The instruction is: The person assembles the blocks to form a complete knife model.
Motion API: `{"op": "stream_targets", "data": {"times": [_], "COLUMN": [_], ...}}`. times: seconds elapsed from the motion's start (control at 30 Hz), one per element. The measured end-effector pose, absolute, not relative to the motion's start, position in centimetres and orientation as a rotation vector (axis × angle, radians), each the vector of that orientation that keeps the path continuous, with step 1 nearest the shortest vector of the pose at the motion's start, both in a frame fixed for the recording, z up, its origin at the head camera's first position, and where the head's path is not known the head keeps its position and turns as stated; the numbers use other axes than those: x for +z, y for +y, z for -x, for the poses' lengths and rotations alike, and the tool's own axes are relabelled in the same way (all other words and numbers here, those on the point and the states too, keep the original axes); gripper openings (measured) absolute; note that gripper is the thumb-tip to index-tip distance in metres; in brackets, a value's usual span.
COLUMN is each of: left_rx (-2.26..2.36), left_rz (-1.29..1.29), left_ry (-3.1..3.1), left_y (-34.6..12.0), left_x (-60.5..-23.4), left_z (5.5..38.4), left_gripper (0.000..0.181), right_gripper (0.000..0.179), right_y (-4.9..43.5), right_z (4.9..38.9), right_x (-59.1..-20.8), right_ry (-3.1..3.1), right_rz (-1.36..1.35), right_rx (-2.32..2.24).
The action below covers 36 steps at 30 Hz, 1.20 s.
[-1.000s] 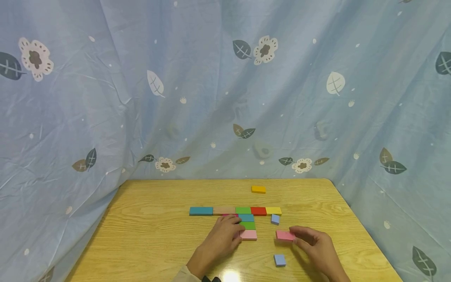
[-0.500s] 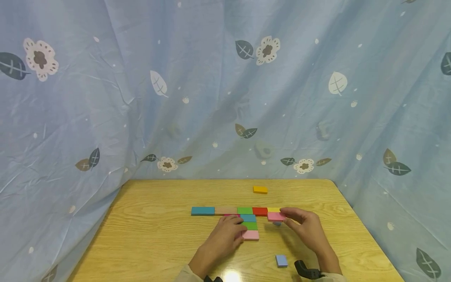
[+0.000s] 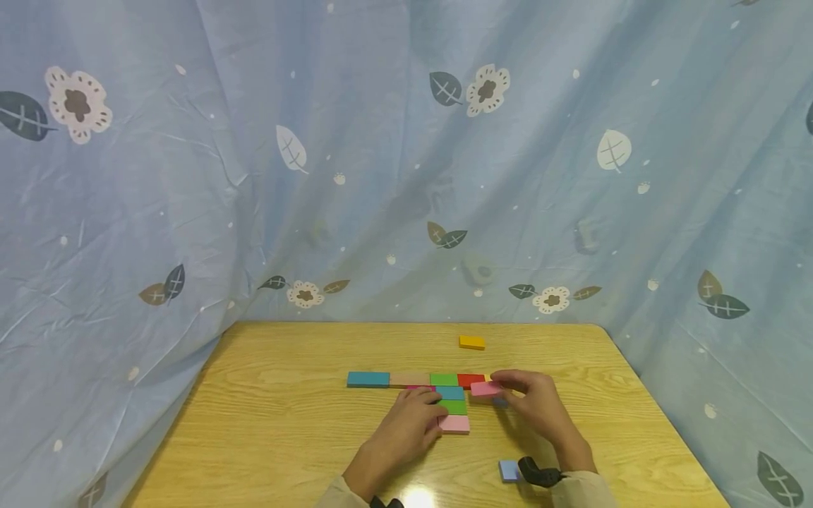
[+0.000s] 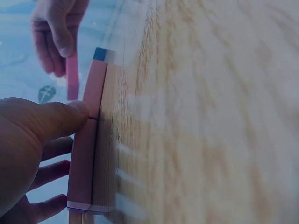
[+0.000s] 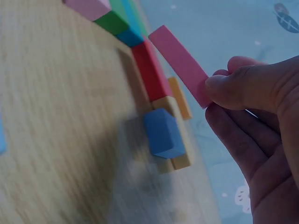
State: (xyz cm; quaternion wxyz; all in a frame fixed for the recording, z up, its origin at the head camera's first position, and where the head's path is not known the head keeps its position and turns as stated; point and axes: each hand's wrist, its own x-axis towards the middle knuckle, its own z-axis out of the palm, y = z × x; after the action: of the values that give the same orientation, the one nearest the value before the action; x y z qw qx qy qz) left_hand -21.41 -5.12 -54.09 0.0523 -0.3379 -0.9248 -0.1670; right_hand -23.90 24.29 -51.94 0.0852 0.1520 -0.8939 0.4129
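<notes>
**Pink block pinched above the row**

Right hand (image 3: 540, 406): pinching pink block (image 3: 486, 388) by its end, clear of the table (image 3: 267, 423), small blue block (image 5: 162, 133) just beneath. Left hand (image 3: 406, 427): fingers relaxed, resting against the laid blocks (image 3: 452, 407) beside it.

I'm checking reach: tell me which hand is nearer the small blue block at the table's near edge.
Right. The right hand is out over the table, holding a pink block, with its wrist just beside the small blue block. The left hand rests farther left, against the colored tiles.
</notes>
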Motion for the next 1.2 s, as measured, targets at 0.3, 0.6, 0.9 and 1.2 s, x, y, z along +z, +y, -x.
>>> {"op": "stream_targets", "data": {"times": [0.3,0.6,0.9,1.2], "left_rx": [-0.538,-0.518,-0.508,-0.476], "left_rz": [1.018,1.02,1.029,1.026], "left_ry": [-2.821,-2.83,-2.825,-2.824], "left_y": [-5.1,-5.1,-5.1,-5.1], "left_x": [-53.9,-54.1,-54.1,-54.1], "left_z": [21.4,21.4,21.4,21.4], "left_gripper": [0.022,0.022,0.023,0.022], "right_gripper": [0.033,0.033,0.034,0.032], "right_y": [23.4,23.0,23.2,23.0], "right_z": [24.4,24.4,24.5,24.6], "right_x": [-52.4,-52.7,-53.1,-53.2], "right_ry": [-2.747,-2.778,-2.779,-2.825], "right_rz": [-0.438,-0.503,-0.58,-0.539], "right_rx": [1.162,0.979,0.862,0.88]}}
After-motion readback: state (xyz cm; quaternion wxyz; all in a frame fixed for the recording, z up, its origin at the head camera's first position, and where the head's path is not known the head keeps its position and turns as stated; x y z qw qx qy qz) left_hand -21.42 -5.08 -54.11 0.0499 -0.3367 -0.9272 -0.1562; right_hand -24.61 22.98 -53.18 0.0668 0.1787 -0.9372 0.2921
